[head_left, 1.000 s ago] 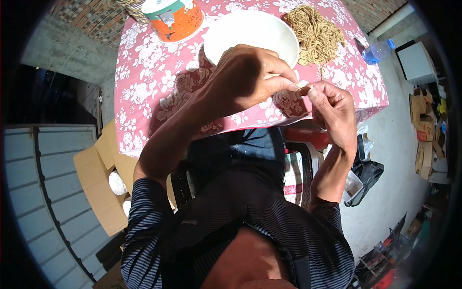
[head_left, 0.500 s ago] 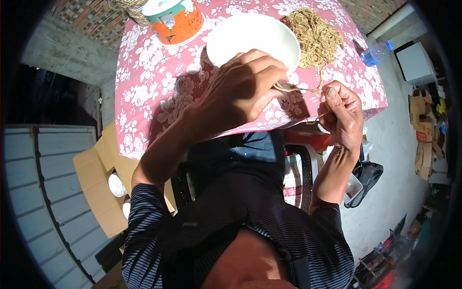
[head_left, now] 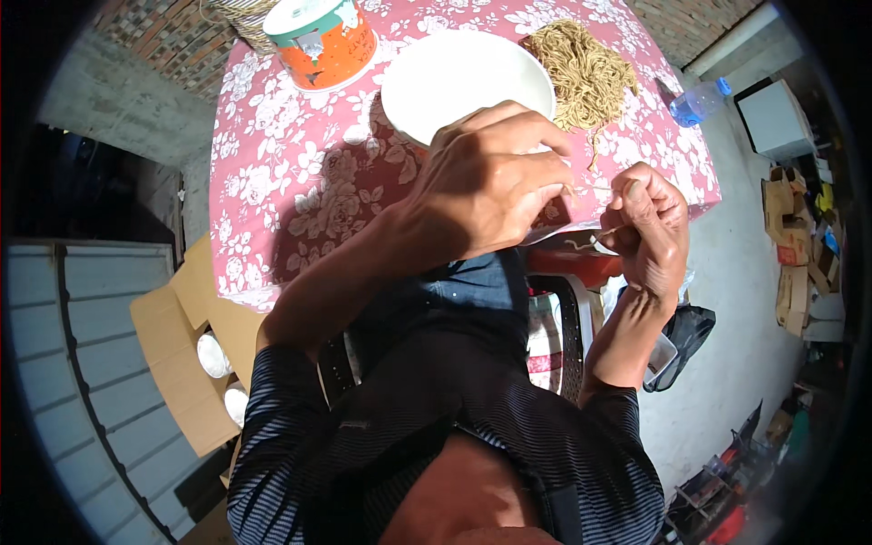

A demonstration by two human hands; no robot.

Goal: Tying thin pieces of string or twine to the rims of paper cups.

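Observation:
My left hand (head_left: 495, 173) reaches across the near side of a white bowl (head_left: 468, 77), its thumb and fingers closed on a tan string whose tip (head_left: 570, 189) shows at the fingertips. Close by on the right, my right hand (head_left: 649, 213) is curled, with thumb and index finger pinched on string. A short pale tail of string (head_left: 579, 245) sticks out below it, over the table edge. Thin string seems to span the small gap between the hands, but is hard to make out. Behind them lies a tangled heap of tan string (head_left: 581, 73), with one loose end trailing toward me.
An orange and green tub (head_left: 327, 54) and a wicker basket (head_left: 243, 20) stand at the far left of the flowered tablecloth (head_left: 263, 182). A plastic bottle (head_left: 699, 103) is at the right edge. Below are an open cardboard box (head_left: 168, 354) and a black bag (head_left: 686, 341).
My left hand has shifted right, toward my right hand. The longer string that showed between them is now mostly out of sight, and the heap's loose end now hangs apart from my right hand.

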